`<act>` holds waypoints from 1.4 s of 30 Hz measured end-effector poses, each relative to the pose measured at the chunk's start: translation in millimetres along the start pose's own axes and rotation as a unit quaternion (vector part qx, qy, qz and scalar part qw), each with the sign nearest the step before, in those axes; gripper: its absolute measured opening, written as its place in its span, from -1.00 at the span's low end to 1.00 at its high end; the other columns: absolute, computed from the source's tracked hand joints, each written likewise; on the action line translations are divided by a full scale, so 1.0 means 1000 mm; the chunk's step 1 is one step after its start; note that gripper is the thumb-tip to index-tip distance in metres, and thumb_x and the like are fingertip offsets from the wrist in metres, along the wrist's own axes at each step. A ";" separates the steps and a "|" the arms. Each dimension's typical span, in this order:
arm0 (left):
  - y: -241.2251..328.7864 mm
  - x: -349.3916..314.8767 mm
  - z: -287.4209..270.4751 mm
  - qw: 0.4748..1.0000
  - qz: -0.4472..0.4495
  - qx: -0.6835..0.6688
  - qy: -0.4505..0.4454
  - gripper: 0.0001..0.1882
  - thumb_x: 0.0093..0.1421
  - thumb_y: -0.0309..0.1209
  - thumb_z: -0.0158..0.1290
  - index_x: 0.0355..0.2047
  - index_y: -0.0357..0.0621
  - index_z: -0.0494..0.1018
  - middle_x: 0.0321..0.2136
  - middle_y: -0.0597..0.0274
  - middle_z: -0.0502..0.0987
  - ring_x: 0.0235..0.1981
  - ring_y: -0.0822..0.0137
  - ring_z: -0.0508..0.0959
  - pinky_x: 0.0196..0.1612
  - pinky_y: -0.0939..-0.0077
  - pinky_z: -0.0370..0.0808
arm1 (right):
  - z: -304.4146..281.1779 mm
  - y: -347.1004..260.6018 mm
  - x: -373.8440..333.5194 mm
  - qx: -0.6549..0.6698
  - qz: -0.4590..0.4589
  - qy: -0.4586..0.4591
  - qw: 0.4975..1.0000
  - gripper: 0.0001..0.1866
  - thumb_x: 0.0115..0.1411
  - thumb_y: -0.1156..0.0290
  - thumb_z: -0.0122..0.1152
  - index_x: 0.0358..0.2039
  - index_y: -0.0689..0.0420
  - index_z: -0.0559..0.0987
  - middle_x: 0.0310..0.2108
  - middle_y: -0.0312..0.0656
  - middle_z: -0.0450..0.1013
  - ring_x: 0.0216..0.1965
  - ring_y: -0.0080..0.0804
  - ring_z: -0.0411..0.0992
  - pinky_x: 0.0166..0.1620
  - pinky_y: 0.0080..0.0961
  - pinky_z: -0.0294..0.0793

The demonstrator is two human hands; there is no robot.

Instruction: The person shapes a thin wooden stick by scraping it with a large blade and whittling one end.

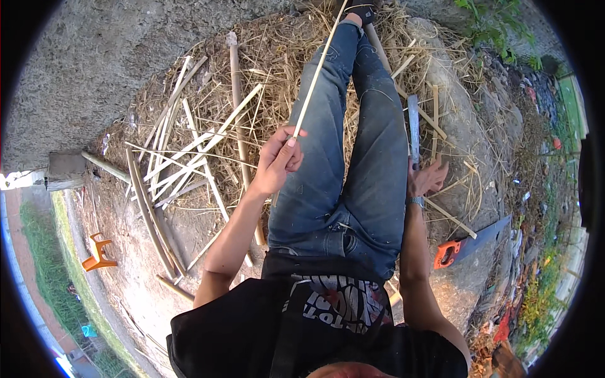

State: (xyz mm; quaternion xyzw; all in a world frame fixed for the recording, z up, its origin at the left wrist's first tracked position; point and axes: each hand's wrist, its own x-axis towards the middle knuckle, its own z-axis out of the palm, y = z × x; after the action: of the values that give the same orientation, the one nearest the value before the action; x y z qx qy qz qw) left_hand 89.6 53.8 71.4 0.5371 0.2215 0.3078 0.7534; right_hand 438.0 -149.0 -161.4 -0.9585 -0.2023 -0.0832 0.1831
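Upward, bamboo strip (313,79) extends from left hand (277,165) grip.

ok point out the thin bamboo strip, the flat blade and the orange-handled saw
thin bamboo strip (313,79), head view, mid-length above the left hand
flat blade (413,126), head view, middle of the grey blade
orange-handled saw (448,253), head view, on the orange handle

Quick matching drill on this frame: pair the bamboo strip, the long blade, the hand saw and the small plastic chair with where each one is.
Things:
1. thin bamboo strip
2. long blade
3. orange-handled hand saw
4. orange plastic chair

Places:
A. on the ground by the right elbow
B. far left, beside the grass
C. pinched in the left hand
D. at the right hand

Pairs: 1-C, 2-D, 3-A, 4-B
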 end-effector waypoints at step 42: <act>-0.019 -0.007 -0.001 0.957 -0.251 -0.043 0.136 -0.71 0.61 -0.16 -0.14 0.04 -0.10 0.41 -0.65 0.51 0.10 -0.72 0.64 0.07 -0.69 0.68 0.00 | -0.191 -0.127 0.024 0.408 -0.180 -0.269 0.854 -0.73 0.34 0.43 0.34 -0.02 0.25 0.52 -0.26 -0.20 0.69 -0.50 -0.52 0.59 -0.42 -0.48 0.56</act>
State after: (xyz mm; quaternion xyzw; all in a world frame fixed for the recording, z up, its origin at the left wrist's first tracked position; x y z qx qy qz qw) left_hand 88.2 45.5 53.1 0.3846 0.4366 0.1880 0.7913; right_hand 390.3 -105.3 60.1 -0.7295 -0.4286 0.2363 0.4778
